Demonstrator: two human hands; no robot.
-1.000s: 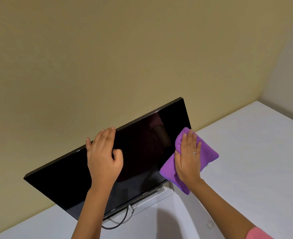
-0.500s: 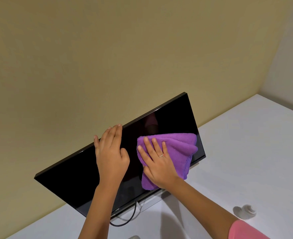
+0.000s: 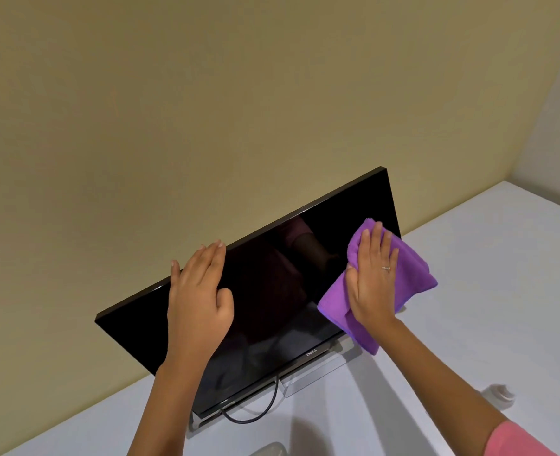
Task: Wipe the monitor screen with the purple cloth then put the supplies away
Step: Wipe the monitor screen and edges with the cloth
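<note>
My right hand (image 3: 372,278) presses the purple cloth (image 3: 410,274) flat on the monitor (image 3: 272,291) at its right edge; my left hand (image 3: 199,297) rests on its top edge.

The monitor (image 3: 272,291) stands on the table (image 3: 486,324), the cloth (image 3: 407,278) at its right edge.

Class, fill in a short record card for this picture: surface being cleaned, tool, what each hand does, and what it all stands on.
Surface: black flat monitor screen, dark
Tool: purple microfibre cloth, at the screen's right edge
Right hand: flat on the cloth, pressing it against the screen
Left hand: rests at the monitor's top edge, fingers straight
Support: white table
Stage: wiping under way
</note>
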